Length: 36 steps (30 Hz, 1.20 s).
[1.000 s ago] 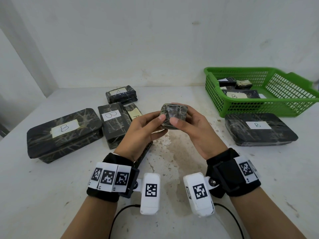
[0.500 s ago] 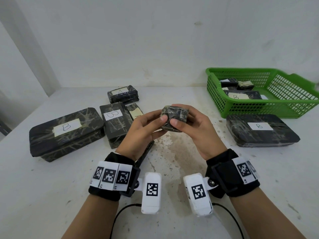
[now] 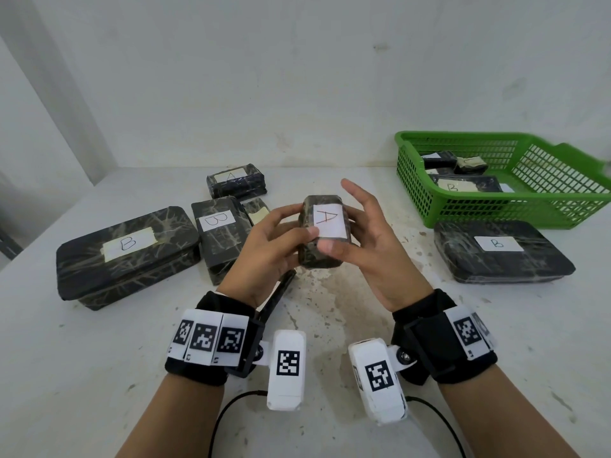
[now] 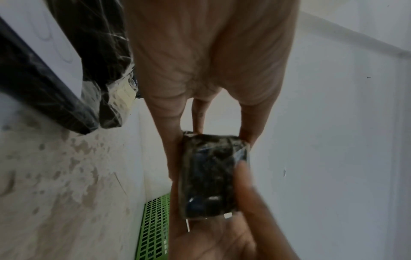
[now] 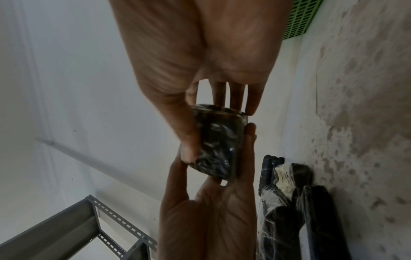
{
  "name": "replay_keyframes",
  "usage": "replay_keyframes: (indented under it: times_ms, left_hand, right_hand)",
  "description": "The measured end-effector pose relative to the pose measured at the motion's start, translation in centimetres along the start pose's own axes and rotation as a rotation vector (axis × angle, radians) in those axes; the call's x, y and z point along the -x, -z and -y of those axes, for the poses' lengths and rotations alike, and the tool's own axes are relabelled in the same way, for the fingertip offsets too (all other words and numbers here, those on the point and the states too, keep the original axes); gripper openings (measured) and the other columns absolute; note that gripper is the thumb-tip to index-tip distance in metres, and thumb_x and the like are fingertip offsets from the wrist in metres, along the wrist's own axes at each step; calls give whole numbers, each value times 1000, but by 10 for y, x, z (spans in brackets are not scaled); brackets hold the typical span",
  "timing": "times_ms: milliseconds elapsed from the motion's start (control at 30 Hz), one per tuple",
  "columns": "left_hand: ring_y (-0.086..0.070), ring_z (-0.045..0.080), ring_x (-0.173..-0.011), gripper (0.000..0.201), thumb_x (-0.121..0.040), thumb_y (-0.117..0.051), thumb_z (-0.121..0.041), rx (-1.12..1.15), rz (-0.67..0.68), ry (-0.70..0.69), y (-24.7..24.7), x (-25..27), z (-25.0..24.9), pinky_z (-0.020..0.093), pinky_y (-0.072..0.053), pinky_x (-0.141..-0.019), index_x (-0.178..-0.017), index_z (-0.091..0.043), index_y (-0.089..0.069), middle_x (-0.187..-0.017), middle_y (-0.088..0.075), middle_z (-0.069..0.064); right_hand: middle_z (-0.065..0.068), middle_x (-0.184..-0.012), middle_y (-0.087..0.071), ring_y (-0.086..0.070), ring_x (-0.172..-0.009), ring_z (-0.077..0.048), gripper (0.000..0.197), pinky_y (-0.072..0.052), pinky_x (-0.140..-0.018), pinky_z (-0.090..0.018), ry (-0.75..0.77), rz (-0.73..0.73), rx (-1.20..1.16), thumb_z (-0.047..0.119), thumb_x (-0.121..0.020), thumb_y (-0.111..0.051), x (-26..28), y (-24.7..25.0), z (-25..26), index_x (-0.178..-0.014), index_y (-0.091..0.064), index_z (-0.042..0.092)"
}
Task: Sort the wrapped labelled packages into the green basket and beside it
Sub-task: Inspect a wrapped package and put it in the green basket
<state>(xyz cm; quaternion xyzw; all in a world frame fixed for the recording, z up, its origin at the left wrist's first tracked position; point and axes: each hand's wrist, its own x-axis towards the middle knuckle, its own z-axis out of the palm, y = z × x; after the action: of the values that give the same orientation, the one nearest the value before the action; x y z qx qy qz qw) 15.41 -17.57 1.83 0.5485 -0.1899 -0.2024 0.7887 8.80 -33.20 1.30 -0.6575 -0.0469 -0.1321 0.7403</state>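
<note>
Both hands raised above the stained white bench (image 3: pixel 99 375), holding one small dark plastic-wrapped package with white label "A" (image 3: pixel 323 238) between them, label toward the head camera. Left hand (image 3: pixel 267 249): thumb and fingers curled onto its left side. Right hand (image 3: pixel 370 246): thumb pinching the label's lower edge, fingers behind, index finger lifted free. At 9 o'clock, large flat wrapped package labelled "B" (image 3: pixel 127 256). At 3 o'clock, flat "B" package (image 3: pixel 502 251), just in front of green plastic mesh basket (image 3: pixel 463 206) holding more wrapped packages.
</note>
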Motion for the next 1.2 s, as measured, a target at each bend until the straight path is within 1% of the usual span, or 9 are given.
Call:
replay_keyframes:
  times_ms: [133,300,400,500,633,733,867,1033,1200]
  left_hand:
    - [-70,25,-99,69,-69,-69,0,1,3,-45,2,0,0,34,-59,-77,-135,-6,-47,-125,-65,14]
    - [-68,21,-99,72,-69,-68,0,-26,19,-55,1,0,2,33,-57,-83,-136,-9,-45,-133,-60,14]
    - [-66,25,-110,65,-77,-71,-29,-69,25,5,2,0,2,40,-51,-94,-137,-19,-46,-128,-65,9]
    - [-67,31,-111,60,-85,-56,-49,-51,47,64,0,1,-1,48,-53,-96,-136,-18,-51,-126,-65,10]
    - [-67,37,-107,57,-88,-55,-45,-47,19,38,-2,2,0,48,-56,-91,-130,-6,-56,-121,-67,18]
    - [-69,29,-91,43,-85,-62,-30,-42,-16,-19,0,2,-1,43,-58,-84,-121,-5,-61,-105,-70,14]
    - [-70,24,-96,33,-83,-65,-18,-72,29,-82,-2,4,-1,41,-58,-83,-115,-10,-66,-106,-73,7]
    - [-67,32,-110,56,-73,-74,-35,-130,54,-84,-4,4,2,51,-55,-93,-122,-11,-65,-118,-70,13]
    - [-67,31,-109,50,-76,-73,-32,-103,60,-75,-4,4,3,47,-56,-91,-121,-12,-67,-118,-70,14]
  right_hand:
    - [-12,-131,-59,-62,-117,-18,65,-54,-91,-31,-68,-136,-49,43,-81,-74,-3,1,0,-138,-50,25]
    - [-14,-114,-70,-66,-107,-24,38,-55,-89,-33,37,-109,21,26,-81,-68,-2,1,2,-115,-67,11]
    - [-13,-117,-68,-65,-108,-21,27,-53,-89,-32,113,-136,29,9,-84,-71,-1,2,0,-110,-67,12]
    - [-13,-120,-66,-63,-112,-21,35,-51,-96,-35,150,-103,40,1,-78,-75,-1,3,2,-109,-65,14]
    - [1,-115,-66,-61,-112,-15,49,-49,-98,-32,158,-23,98,4,-69,-78,0,1,3,-112,-61,21]
    - [4,-115,-65,-60,-115,-12,50,-49,-95,-29,94,-56,39,19,-77,-75,-1,-1,4,-123,-57,25]
    - [-3,-128,-63,-60,-120,-16,47,-51,-96,-35,-54,-115,0,58,-90,-53,-1,0,8,-133,-54,37]
    - [-9,-104,-75,-71,-94,-16,42,-57,-76,-30,-27,-165,-64,30,-86,-60,0,-2,7,-117,-69,4]
    - [-3,-92,-74,-68,-84,-11,25,-55,-71,-26,-63,-154,-93,22,-92,-58,-1,4,8,-107,-72,8]
